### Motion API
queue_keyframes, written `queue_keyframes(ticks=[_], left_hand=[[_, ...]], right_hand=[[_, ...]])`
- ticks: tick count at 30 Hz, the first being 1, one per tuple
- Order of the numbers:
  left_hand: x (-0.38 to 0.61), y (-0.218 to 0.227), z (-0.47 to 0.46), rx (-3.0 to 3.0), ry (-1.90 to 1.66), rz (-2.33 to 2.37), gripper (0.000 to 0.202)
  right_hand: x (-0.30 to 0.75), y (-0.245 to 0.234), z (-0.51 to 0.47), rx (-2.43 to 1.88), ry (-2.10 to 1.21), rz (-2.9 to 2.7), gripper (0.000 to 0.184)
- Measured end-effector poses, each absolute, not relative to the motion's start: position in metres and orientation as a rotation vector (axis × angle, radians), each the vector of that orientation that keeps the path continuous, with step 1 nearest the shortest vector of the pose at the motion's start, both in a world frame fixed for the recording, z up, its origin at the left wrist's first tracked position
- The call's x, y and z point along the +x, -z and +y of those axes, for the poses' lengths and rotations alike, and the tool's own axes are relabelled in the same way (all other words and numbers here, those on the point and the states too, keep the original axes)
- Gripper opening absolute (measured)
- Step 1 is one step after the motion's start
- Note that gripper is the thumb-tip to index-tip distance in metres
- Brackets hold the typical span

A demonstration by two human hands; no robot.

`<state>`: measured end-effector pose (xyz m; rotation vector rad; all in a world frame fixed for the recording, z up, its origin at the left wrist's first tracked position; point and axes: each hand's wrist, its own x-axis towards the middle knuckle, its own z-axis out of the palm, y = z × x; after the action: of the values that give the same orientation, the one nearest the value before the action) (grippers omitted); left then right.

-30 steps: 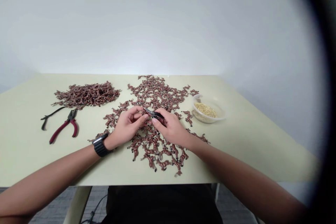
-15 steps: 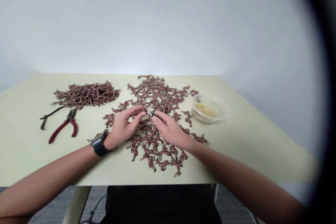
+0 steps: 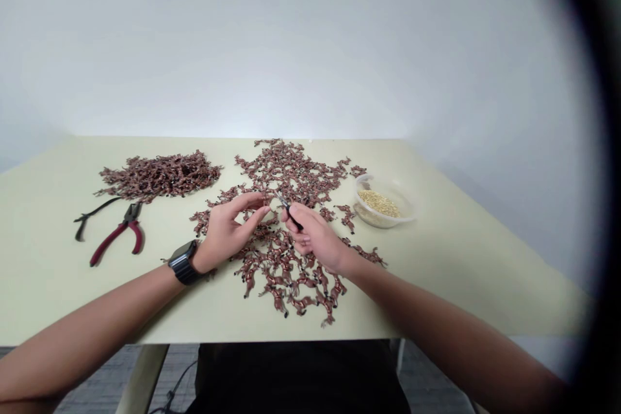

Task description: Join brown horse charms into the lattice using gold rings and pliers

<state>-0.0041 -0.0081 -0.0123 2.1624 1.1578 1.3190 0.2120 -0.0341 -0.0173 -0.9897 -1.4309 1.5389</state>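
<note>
My left hand (image 3: 230,223), a dark watch (image 3: 184,262) on its wrist, is closed with thumb and index finger around a small brown reindeer-like figure (image 3: 268,198), mostly hidden by the fingertips. My right hand (image 3: 315,233) grips small pliers with black handles (image 3: 294,218). The metal jaws of these pliers point up and left, close to the figure but seemingly apart from it. Beneath and around both hands, many similar brown figures (image 3: 303,304) lie spread over the pale table (image 3: 194,317).
On the left is a dense heap of brown figures (image 3: 160,174). Red-handled pliers (image 3: 114,239) and a thin black tool or strap (image 3: 90,217) lie in front of it. A clear plastic bowl (image 3: 412,217) with small gold-coloured pieces (image 3: 378,202) stands on the right.
My right hand has turned and drawn slightly right, taking the pliers' tips away from my left fingertips; their black handle shows more. My left hand stays nearly in place.
</note>
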Motion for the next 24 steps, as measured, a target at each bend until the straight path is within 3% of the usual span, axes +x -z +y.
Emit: queue_keyframes(ticks=[7, 13, 19, 24], left_hand=[[-0.019, 0.005, 0.021, 1.909, -1.133, 1.143, 0.04], [-0.095, -0.013, 0.085, 2.098, -1.202, 1.702, 0.041], [-0.143, -0.01, 0.109, 2.43, -1.055, 2.169, 0.054], [-0.102, 0.002, 0.094, 2.631, -0.863, 1.667, 0.04]], right_hand=[[0.223, 0.022, -0.019, -1.017, -1.564, -1.284, 0.043], [0.227, 0.021, -0.017, -1.05, -1.507, -1.353, 0.042], [0.228, 0.015, -0.022, -1.309, -0.759, -1.877, 0.035], [0.23, 0.03, -0.013, -1.452, -0.325, -2.099, 0.035]])
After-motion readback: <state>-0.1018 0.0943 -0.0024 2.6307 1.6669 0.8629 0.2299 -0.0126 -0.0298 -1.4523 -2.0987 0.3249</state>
